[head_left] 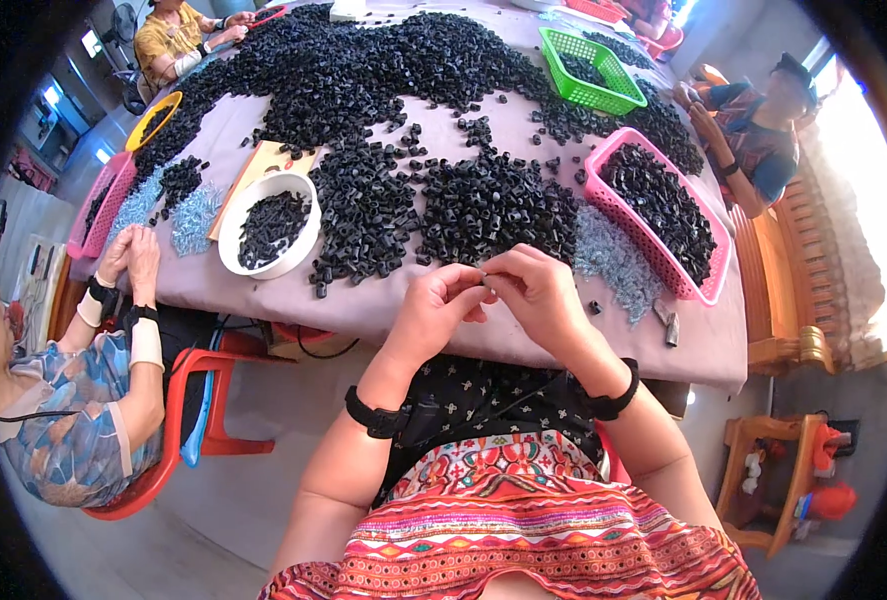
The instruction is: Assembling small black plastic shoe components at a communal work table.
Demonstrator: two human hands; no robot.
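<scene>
My left hand point(435, 308) and my right hand point(535, 292) meet over the table's near edge, fingertips pinched together. Between them is a tiny piece, too small and too covered to name. Just beyond my hands spreads a heap of small black cylindrical plastic parts point(498, 205). To the right of my right hand lies a pile of small clear plastic pieces point(615, 262). Beside it stands a pink perforated basket point(715, 285) filled with black parts. On the left, a white round bowl point(308, 222) holds thinner-looking black pieces.
A pinkish cloth covers the table point(363, 318). A green basket point(595, 98) stands farther back. A small metal tool point(672, 330) lies near the right edge. Co-workers sit around the table; the nearest, at left on a red chair point(178, 435), holds both hands together.
</scene>
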